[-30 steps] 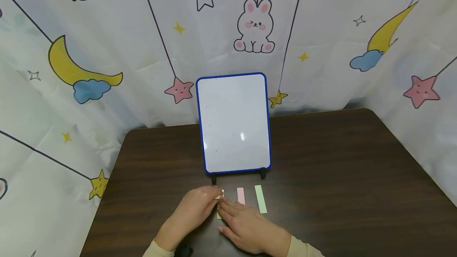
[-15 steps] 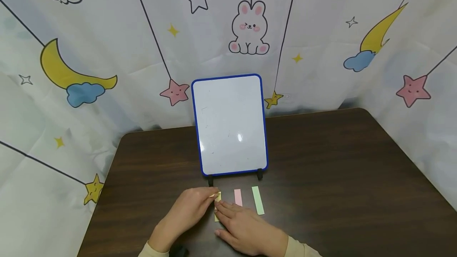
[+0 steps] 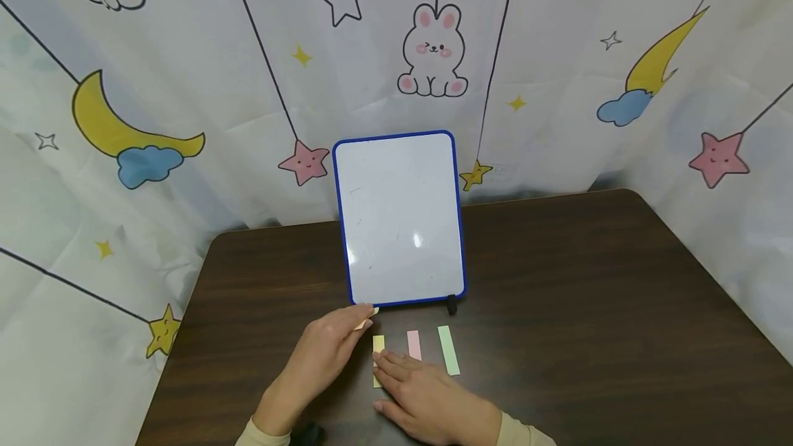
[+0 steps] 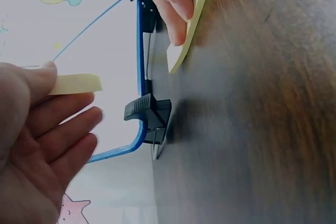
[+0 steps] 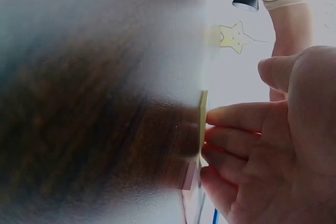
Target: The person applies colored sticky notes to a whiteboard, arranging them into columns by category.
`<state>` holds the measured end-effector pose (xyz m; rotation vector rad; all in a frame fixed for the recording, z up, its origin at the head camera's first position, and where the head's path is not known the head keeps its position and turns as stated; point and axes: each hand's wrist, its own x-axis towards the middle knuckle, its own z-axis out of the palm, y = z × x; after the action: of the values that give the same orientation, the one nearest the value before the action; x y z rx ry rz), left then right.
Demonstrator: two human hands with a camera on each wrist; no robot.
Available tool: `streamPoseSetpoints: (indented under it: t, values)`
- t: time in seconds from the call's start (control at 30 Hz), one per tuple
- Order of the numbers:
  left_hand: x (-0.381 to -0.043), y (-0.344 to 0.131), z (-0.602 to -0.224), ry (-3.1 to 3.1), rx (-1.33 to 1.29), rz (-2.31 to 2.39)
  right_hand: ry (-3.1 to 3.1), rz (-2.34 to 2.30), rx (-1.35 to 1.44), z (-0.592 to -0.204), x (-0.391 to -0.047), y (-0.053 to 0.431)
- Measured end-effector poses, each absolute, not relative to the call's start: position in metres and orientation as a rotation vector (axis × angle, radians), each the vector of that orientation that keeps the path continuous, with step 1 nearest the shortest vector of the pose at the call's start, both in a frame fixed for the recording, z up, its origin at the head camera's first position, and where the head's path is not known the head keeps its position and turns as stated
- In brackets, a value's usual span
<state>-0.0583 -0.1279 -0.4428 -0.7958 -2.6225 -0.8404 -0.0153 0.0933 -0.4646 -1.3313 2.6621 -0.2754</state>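
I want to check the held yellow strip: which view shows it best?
The left wrist view: the yellow strip appears large, extending from the left hand. The head view shows only small parts; the right wrist view, none clearly.

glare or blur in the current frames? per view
Head: small bright glare spot near the middle of the whiteboard. Left wrist: milky sheen on the wood-grain table. Right wrist: table blurred and hazy, right hand clearer, curtain behind washed out.

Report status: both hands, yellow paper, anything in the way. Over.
Left hand pinches yellow slip in the air. Right hand rests on yellow pad. Pink strip, green strip alongside; nothing seen obstructing either hand.
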Motion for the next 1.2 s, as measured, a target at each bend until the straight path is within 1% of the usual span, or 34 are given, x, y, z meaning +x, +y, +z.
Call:
streamPoseSetpoints:
  t: [0.23,0.53,0.73,1.2]
  values:
    - [-0.067,-0.127,-0.438,-2.395,-0.801,-0.815,2.680,-0.315,-1.366,-0.465,-0.016,0.094]
    - [-0.082,-0.126,-0.435,-2.282,-0.799,-0.710,2.666,-0.318,-1.382,-0.463,-0.017,0.094]
    - [-0.097,-0.124,-0.435,-2.194,-0.801,-0.559,2.676,-0.337,-1.369,-0.465,-0.016,0.096]
    - [-0.135,-0.122,-0.436,-2.167,-0.684,-0.388,2.675,-0.307,-1.391,-0.463,-0.017,0.096]
